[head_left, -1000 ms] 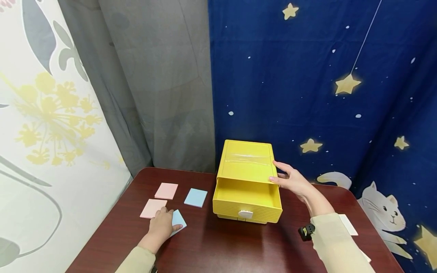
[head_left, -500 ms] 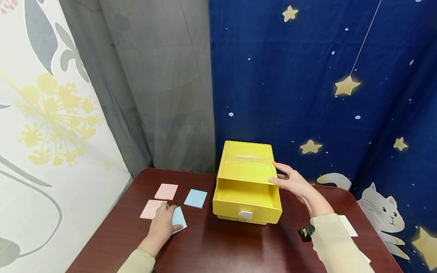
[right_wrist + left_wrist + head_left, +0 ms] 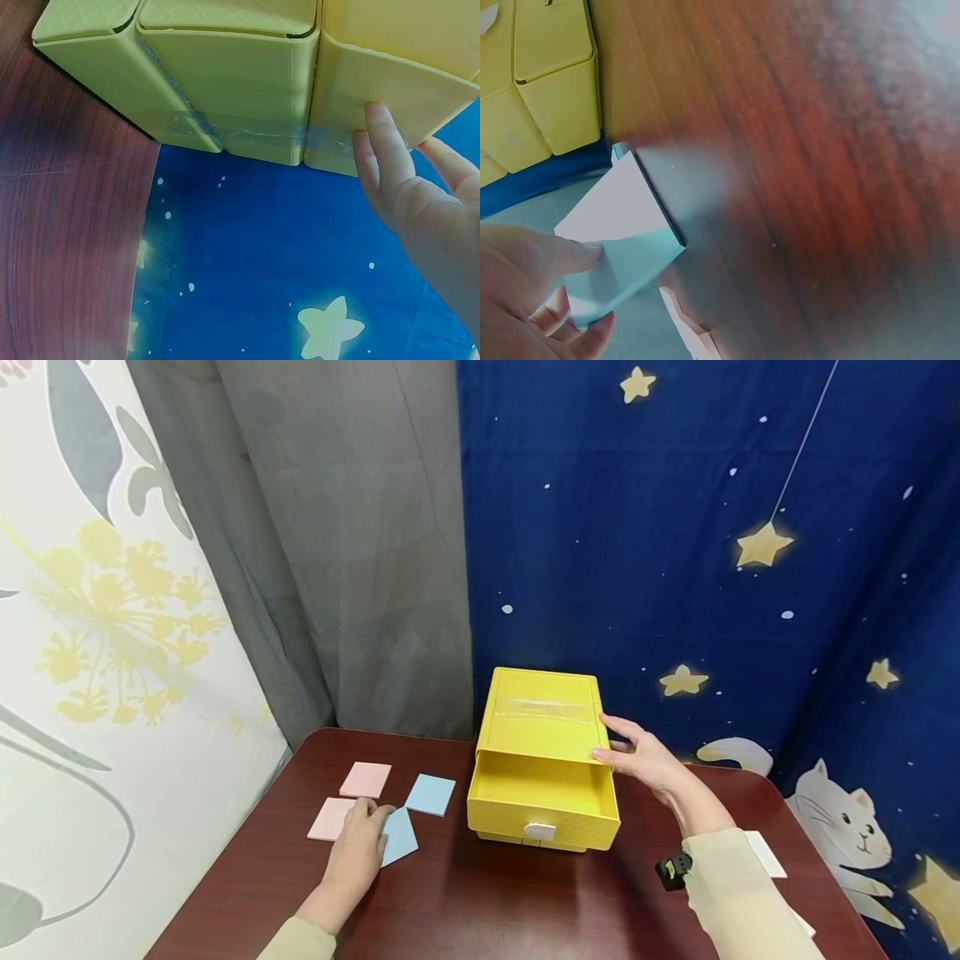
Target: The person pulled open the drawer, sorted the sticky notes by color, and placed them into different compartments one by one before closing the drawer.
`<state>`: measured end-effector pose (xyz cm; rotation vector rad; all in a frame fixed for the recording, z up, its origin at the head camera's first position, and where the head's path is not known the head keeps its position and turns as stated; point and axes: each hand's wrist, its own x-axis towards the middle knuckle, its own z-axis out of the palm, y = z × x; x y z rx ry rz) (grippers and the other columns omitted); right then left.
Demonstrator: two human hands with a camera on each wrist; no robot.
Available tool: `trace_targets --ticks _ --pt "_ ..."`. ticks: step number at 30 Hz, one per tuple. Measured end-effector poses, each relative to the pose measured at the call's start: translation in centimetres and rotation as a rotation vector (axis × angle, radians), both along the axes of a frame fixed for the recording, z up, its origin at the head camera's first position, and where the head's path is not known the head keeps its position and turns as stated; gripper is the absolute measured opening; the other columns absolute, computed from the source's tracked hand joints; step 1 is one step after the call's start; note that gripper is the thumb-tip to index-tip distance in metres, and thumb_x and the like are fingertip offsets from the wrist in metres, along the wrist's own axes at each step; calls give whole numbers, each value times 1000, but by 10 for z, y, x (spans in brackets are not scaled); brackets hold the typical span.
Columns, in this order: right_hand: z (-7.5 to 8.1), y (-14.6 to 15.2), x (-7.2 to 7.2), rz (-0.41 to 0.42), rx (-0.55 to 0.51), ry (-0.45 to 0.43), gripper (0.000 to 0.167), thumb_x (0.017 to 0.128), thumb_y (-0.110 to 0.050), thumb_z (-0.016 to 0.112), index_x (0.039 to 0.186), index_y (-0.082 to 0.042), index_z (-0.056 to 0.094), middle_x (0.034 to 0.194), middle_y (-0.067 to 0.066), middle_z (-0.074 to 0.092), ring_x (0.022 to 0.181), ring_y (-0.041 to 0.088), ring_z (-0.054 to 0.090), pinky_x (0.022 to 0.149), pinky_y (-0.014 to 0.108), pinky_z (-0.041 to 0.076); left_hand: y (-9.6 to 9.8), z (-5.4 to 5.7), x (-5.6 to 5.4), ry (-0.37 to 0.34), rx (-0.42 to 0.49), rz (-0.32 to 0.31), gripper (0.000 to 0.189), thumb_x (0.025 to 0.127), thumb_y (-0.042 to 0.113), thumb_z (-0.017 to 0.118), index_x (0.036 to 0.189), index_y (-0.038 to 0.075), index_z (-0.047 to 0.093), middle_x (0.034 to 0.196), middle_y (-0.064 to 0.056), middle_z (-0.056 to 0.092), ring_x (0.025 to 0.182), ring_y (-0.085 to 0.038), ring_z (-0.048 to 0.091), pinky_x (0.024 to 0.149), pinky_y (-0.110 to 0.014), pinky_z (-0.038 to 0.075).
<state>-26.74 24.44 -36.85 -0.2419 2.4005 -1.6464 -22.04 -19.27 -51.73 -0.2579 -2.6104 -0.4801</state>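
Note:
My left hand (image 3: 356, 847) pinches a light blue sticky note pad (image 3: 399, 837) at the left of the table. In the left wrist view, the thumb lies on top of this pad (image 3: 630, 225), and fingertips show beneath its lower edge. A second blue sticky note pad (image 3: 431, 795) lies just behind it. Two pink sticky note pads, one far (image 3: 365, 779) and one near (image 3: 330, 818), lie to the left. My right hand (image 3: 637, 756) rests with extended fingers against the right side of the yellow drawer box (image 3: 543, 714). Its top drawer (image 3: 502, 817) is pulled out.
The dark red wooden table (image 3: 480, 910) carries everything. White pieces, one of them a white sheet (image 3: 765, 853), lie at the right, partly behind the sleeve. A grey curtain (image 3: 375, 568) and a blue star-patterned curtain (image 3: 600, 568) hang behind the table.
The left hand has shifted slightly forward with the blue sticky note pad, which has turned and moved a little toward the rear blue pad. My right hand and the drawer box stay put.

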Motion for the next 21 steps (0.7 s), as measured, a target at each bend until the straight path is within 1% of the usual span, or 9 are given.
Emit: trace_targets --ticks 7,9,15,21 --pt "0 0 1 -11 -6 2 85 85 -32 70 152 -17 20 157 16 8 135 40 34 101 50 41 0 2 2 -4 -3 -9 35 74 -3 74 107 9 67 95 -7 52 89 -24 52 72 -37 49" --pt "0 0 1 -13 -14 2 85 85 -31 70 152 -16 20 157 16 8 136 40 34 101 50 41 1 3 3 20 -12 -22 35 74 -3 74 106 10 67 93 -6 53 88 -23 53 72 -37 50" --pt "-1 1 0 -11 -26 1 85 85 -30 71 152 -16 20 157 15 7 136 40 33 100 48 43 3 6 4 104 -39 -67 34 71 -7 73 98 13 69 85 0 53 79 -18 55 66 -34 49" --pt "-1 0 0 -8 -24 1 86 85 -30 71 152 -16 20 157 15 7 136 40 33 101 49 42 5 10 8 140 -39 -92 34 72 -8 71 94 18 69 86 5 54 82 -16 57 67 -33 51"
